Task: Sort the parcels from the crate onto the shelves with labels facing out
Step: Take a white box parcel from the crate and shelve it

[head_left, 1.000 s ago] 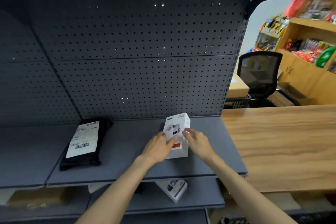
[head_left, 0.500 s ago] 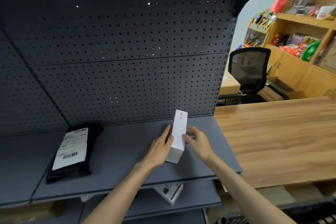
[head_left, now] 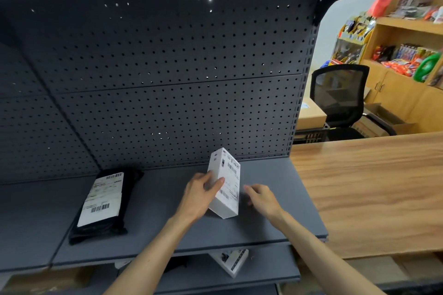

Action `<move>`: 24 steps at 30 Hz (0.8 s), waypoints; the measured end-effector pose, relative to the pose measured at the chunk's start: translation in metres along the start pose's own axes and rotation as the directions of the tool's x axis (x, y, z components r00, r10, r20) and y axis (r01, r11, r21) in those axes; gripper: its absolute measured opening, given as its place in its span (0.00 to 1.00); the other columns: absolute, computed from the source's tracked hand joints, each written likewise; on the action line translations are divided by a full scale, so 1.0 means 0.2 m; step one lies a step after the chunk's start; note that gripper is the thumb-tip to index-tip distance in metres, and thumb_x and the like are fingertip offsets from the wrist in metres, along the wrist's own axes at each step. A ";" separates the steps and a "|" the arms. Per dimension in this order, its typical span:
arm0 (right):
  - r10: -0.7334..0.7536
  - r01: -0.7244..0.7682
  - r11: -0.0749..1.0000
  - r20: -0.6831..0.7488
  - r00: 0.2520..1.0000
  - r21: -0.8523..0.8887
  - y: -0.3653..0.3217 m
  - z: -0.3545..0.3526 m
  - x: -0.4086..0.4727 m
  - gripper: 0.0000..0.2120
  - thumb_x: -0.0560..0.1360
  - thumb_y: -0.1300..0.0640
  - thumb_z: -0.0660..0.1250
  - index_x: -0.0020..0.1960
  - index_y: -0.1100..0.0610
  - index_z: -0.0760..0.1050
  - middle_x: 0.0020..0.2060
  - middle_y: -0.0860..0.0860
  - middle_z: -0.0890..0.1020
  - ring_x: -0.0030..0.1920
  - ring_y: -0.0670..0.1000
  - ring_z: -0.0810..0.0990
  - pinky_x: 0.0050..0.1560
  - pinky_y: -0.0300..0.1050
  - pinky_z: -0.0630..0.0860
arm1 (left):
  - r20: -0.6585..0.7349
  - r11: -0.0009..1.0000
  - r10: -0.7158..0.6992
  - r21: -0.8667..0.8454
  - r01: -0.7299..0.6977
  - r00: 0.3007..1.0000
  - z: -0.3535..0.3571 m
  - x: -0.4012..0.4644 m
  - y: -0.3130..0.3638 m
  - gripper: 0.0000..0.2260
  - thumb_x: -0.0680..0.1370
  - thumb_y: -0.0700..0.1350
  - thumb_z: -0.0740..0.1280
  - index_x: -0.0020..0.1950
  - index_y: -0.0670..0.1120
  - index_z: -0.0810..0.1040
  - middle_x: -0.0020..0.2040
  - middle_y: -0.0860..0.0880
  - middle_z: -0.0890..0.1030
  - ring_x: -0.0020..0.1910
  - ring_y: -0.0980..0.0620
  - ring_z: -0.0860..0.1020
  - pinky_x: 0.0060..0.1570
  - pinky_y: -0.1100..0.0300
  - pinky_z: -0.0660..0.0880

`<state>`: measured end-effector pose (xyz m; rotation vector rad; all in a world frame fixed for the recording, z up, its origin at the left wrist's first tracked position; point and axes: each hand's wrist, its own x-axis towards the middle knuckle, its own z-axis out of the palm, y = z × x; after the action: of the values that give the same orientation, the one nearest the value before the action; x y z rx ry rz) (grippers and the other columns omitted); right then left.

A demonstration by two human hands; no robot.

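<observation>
One box [head_left: 225, 182] is tilted on the shelf [head_left: 167, 218], gripped by the left hand [head_left: 199, 195]. Right hand [head_left: 262, 198], at 3 o'clock, hangs slack. Next: set it down, label outward.

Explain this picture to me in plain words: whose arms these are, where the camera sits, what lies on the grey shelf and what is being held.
There is no machine here. The arms belong to a person wearing a camera on the head, which looks forward and down, so you see the scene roughly as they do.

The left hand grips a white box, tilted on the grey shelf, with a printed barcode label on its upper face. The right hand hovers just beside the box, fingers relaxed, holding nothing.

Further left on the same shelf lies a black parcel bag, flat, with its white shipping label facing up. Another white box sits on the shelf below. A wooden counter adjoins the shelf on the right.
</observation>
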<state>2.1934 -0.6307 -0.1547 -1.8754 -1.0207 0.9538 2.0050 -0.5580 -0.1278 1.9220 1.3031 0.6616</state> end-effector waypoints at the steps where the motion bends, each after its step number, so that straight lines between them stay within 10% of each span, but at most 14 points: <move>1: 0.013 -0.013 1.000 0.016 1.000 0.007 0.00 0.01 0.01 0.16 0.80 0.49 0.62 0.39 0.57 0.75 0.34 0.51 0.80 0.36 0.50 0.78 0.43 0.49 0.76 | -0.020 1.000 -0.013 0.001 0.013 1.000 -0.01 0.00 -0.02 0.24 0.78 0.59 0.68 0.69 0.45 0.78 0.63 0.50 0.77 0.58 0.52 0.78 0.59 0.57 0.74; 8: -0.041 0.040 0.999 0.052 0.998 0.010 0.01 0.07 0.01 0.12 0.81 0.52 0.62 0.53 0.58 0.79 0.47 0.50 0.83 0.46 0.49 0.79 0.42 0.39 0.72 | 0.069 0.997 -0.076 -0.012 0.077 0.995 0.04 -0.05 -0.11 0.14 0.82 0.49 0.66 0.66 0.47 0.81 0.58 0.49 0.78 0.53 0.56 0.77 0.44 0.79 0.67; 24: -0.129 0.127 0.982 0.005 0.992 0.138 0.09 0.01 -0.04 0.08 0.79 0.54 0.66 0.57 0.53 0.80 0.48 0.46 0.86 0.49 0.44 0.83 0.46 0.31 0.75 | 0.078 0.944 -0.045 -0.324 0.068 0.996 0.15 -0.11 -0.09 0.14 0.85 0.46 0.61 0.68 0.59 0.74 0.57 0.62 0.83 0.56 0.65 0.81 0.54 0.71 0.74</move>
<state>2.1937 -0.6434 -0.1708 -1.6719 -1.0440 0.9385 2.0086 -0.5818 -0.1615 1.6181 1.1223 0.7255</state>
